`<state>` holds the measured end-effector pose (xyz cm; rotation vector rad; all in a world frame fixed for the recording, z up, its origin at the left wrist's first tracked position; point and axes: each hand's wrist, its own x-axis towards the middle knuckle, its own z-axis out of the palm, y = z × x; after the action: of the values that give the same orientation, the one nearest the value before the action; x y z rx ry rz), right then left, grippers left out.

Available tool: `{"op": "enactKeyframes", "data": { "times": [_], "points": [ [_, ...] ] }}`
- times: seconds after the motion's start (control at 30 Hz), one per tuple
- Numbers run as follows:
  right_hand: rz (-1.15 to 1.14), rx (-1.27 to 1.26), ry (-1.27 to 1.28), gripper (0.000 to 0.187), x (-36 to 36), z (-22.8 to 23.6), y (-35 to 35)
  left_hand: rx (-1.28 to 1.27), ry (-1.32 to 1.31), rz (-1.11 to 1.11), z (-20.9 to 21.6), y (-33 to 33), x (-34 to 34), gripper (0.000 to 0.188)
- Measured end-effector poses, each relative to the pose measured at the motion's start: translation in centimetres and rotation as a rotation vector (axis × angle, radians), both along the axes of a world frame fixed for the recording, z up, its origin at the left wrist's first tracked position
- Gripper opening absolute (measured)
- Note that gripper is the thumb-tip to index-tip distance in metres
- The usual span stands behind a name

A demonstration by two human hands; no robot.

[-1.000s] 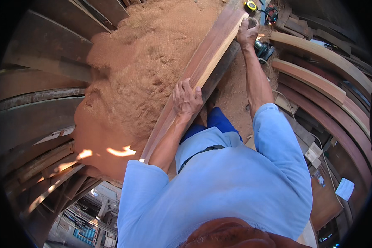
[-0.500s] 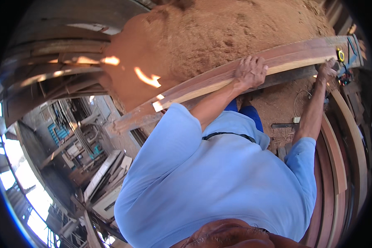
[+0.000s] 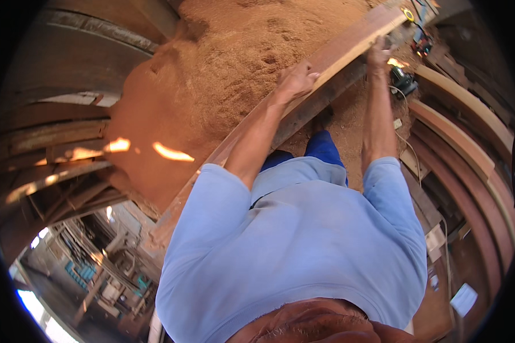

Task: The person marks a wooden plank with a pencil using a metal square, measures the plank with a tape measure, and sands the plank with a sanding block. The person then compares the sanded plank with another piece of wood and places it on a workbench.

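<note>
Reddish-brown wood with a pale near edge makes up the long board [image 3: 357, 39], which in the head view runs slantwise from the upper right down toward the person's left arm. It lies along a darker timber beam that serves as a bench [image 3: 326, 103], with a broad heap of sawdust [image 3: 252, 63] on its far side. The left hand [image 3: 296, 80] rests on the board, fingers bent and thumb out; whether its grip is clenched or merely laid there, I cannot tell. The right hand [image 3: 377, 56] is farther up, just beside the pale edge, its fingers curled near a dark object too small to identify; I cannot tell whether that grip has closed on it. A yellow tape measure [image 3: 408, 14] sits by the board's far end, and a dark green power tool [image 3: 403, 81] lies right of the right forearm.

The step in hand looks like steadying and working along the board by touch. The next move seems to call for the left hand to bear evenly on the wood while the right keeps close to the edge, clear of the power tool.
</note>
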<state>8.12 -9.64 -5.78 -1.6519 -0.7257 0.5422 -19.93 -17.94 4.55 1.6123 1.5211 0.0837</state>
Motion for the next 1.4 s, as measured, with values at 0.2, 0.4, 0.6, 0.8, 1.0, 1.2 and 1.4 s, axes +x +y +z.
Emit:
{"op": "enactKeyframes", "data": {
  "times": [0.2, 0.4, 0.6, 0.8, 1.0, 1.2, 1.4],
  "points": [
    [-0.069, 0.039, 0.036, 0.07, -15.0, 2.5, -12.6, 0.15, 0.056, -0.109, -2.1, -9.1, -10.7, 0.047],
    [-0.086, -0.162, 0.08, 0.069, -26.8, 4.0, -21.8, 0.409, 0.148, -0.059, -2.7, -13.9, -12.6, 0.037],
    [0.011, 0.119, -0.083, 0.058, -15.5, 2.6, -13.2, 0.444, 0.133, -0.084, -2.8, -14.9, -13.1, 0.035],
    [-0.063, -0.012, -0.017, 0.052, -15.0, 2.5, -13.4, 0.449, 0.134, -0.107, -2.0, -13.3, -12.0, 0.034],
    [-0.1, -0.191, -0.011, 0.067, -24.4, 2.9, -19.3, 0.409, 0.131, -0.069, -1.8, -13.1, -12.3, 0.031],
    [-0.114, -0.021, -0.121, 0.057, -10.0, 1.6, -8.8, 0.417, 0.144, -0.109, -2.3, -13.4, -12.0, 0.032],
    [-0.251, -0.052, -0.463, 0.029, 1.5, -0.1, 0.6, 0.356, 0.183, -0.093, -1.7, -13.4, -11.7, 0.029]
  ]
}}
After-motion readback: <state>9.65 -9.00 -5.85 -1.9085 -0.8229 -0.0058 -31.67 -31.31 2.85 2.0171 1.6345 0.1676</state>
